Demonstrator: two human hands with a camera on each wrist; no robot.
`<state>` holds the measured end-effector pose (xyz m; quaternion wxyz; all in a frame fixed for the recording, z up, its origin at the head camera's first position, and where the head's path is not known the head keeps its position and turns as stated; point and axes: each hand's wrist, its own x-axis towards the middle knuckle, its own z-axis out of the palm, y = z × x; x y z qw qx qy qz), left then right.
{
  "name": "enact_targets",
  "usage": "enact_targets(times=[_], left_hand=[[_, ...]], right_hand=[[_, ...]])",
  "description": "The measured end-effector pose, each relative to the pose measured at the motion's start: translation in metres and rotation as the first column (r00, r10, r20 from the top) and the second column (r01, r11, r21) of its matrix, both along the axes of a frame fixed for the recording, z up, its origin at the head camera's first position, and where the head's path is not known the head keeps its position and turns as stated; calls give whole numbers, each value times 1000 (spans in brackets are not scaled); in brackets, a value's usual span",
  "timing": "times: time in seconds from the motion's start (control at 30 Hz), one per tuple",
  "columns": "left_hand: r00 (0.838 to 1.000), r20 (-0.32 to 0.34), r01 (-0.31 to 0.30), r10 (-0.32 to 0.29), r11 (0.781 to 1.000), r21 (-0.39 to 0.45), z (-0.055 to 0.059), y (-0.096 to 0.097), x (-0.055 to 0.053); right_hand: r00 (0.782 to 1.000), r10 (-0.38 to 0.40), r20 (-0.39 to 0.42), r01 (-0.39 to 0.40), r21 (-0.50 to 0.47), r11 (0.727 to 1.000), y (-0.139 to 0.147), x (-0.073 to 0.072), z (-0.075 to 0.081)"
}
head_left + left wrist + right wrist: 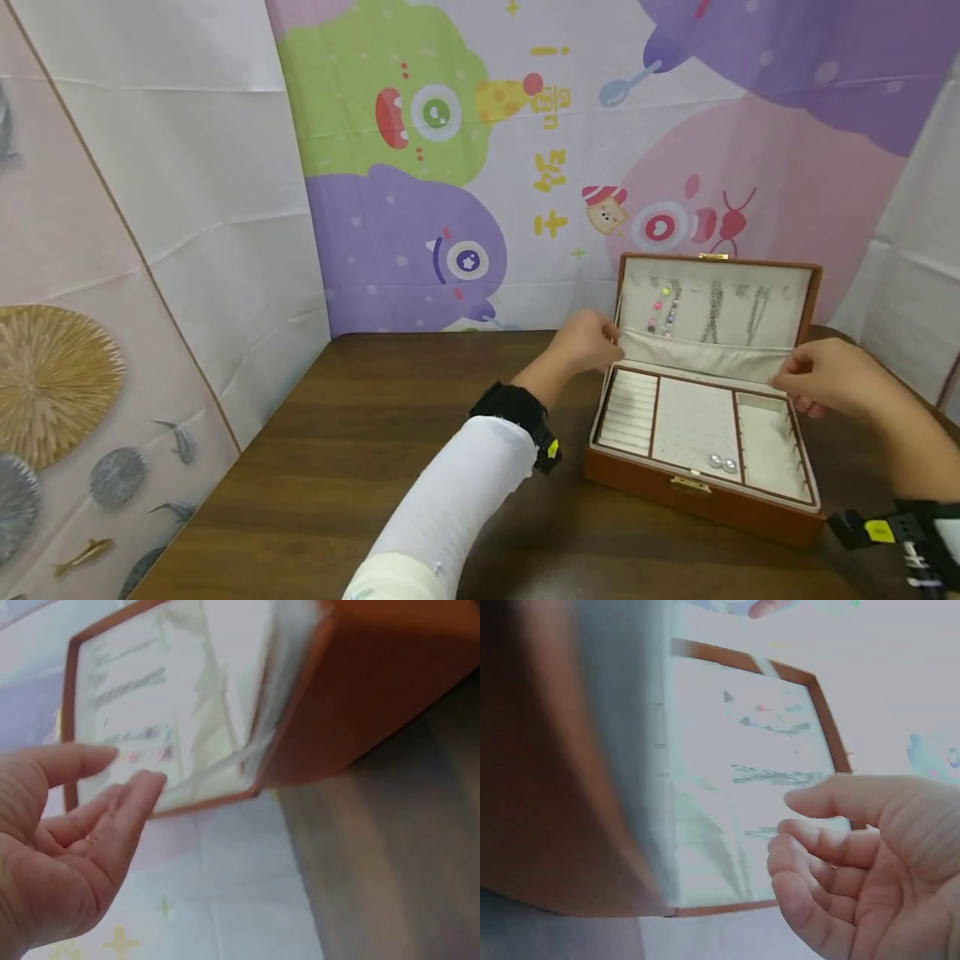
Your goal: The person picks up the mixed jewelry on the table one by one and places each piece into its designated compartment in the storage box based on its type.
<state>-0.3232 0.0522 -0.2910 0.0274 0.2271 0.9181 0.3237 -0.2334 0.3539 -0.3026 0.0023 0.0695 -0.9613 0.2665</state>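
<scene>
A brown jewelry box [705, 510] stands on the table with its lid [810, 304] raised. Inside the lid hang a colorful beaded strand [662, 310], a silver chain [713, 312] and a thinner chain [757, 315]. Two pearl-like studs [722, 463] sit on the middle panel of the inner tray. My left hand [588, 342] is beside the lid's left side, thumb and fingers apart in the left wrist view [67, 847]. On the opposite side is my right hand [836, 377], fingers loosely bent; nothing shows between them in the right wrist view [862, 862].
The tray has ring rolls [628, 412] at left and an open compartment [772, 446] at right. Brown wooden table [405, 433] extends left of the box. Behind stands a cartoon-printed cloth [555, 275], with white cloth [202, 183] on the left.
</scene>
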Motion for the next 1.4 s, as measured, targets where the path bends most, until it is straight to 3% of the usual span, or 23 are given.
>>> enact_targets(times=[0.1,0.2,0.37,0.5,0.7,0.8,1.0,1.07,1.2,1.4], left_hand=[[997,74,-24,12,985,169,13,-10,-10],[992,124,-62,28,957,284,26,-18,-20],[991,123,-100,55,909,404,38,-19,-34],[990,117,-131,84,867,481,39,-9,-42],[989,145,-111,38,833,542,37,10,-43],[987,159,-83,-6,832,548,38,16,-41],[991,126,-15,-46,894,448,39,19,-38],[991,129,-19,-45,888,460,39,18,-36],[985,156,-25,-67,851,525,43,12,-35],[978,163,30,-133,856,517,52,-2,-30]], right_hand=[[995,-48,-90,45,-33,998,5,-4,9],[981,-95,-172,88,-47,995,9,-8,18],[942,-189,-275,169,-97,981,11,-17,35],[918,-277,-282,243,-152,958,10,-22,43],[911,-323,-255,291,-157,944,9,-28,50],[915,-321,-243,282,-181,942,7,-32,52],[903,-333,-270,283,-209,936,7,-35,52],[895,-341,-287,291,-205,935,9,-33,52],[883,-340,-324,279,-222,934,16,-27,55],[884,-274,-378,174,-279,944,26,-14,60]])
